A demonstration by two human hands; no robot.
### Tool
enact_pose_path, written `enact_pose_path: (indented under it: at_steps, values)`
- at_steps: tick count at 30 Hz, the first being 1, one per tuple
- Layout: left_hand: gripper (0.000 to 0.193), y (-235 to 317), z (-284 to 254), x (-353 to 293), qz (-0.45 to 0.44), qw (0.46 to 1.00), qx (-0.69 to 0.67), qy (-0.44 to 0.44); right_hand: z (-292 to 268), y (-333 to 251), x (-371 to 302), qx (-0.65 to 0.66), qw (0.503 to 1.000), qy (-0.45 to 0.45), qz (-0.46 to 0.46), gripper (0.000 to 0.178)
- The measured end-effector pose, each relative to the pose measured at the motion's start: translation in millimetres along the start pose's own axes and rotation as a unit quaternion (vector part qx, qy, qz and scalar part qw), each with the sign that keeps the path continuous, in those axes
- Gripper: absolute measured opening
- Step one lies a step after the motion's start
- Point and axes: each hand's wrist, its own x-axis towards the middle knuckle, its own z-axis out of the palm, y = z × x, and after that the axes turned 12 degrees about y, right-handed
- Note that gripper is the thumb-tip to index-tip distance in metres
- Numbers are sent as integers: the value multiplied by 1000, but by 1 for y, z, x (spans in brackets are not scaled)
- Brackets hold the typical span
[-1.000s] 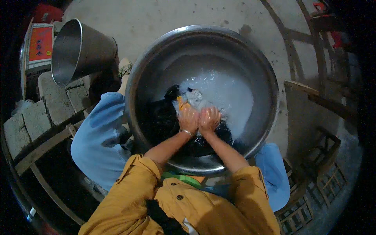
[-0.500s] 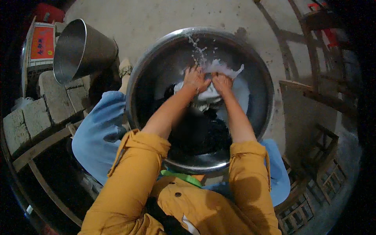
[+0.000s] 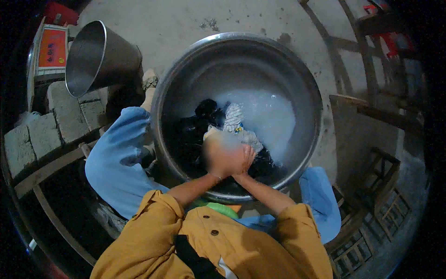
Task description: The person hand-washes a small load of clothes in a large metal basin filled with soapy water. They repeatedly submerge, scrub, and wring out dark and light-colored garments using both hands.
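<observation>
A big round metal basin (image 3: 313, 88) holds cloudy water and wet laundry. My left hand (image 3: 217, 160) and my right hand (image 3: 247, 160) are side by side over its near part, at the end of a wrinkled whitish cloth (image 3: 233, 118) with a small coloured patch. The fingers of my right hand are closed round the cloth. A blur covers my left fingers, so their grip cannot be made out. Dark wet cloth (image 3: 186, 137) lies in the water to the left of and beneath my hands.
A metal bucket (image 3: 116, 60) lies tilted at the far left, near stone blocks (image 3: 67, 114) and a red-and-white box (image 3: 52, 49). My knees, in blue trousers (image 3: 118, 158), flank the basin. Wooden stools (image 3: 376, 181) stand at the right.
Both hands have come back from the basin's far side toward me, with the whitish cloth drawn along. The splash has fallen, leaving wet spots on the floor beyond the rim.
</observation>
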Motion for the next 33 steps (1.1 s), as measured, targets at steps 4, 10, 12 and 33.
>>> enact_pose_path:
  at_steps: [4, 10, 12, 33]
  values:
    - [16, -8, 9, 60, 146, 983, 80, 79, 36, 14, 25, 21, 1000, -13, -12, 22]
    - [18, 17, 10, 151, 67, 996, 45, 41, 94, 51, 97, 83, 993, -18, -81, 26]
    - [20, -17, 43, 151, 76, 985, 153, -32, 97, 49, 124, 74, 988, -111, -76, 31]
    - [16, 22, -16, 13, -3, 994, -95, 50, -8, 12, -22, 12, 997, -70, 22, 23]
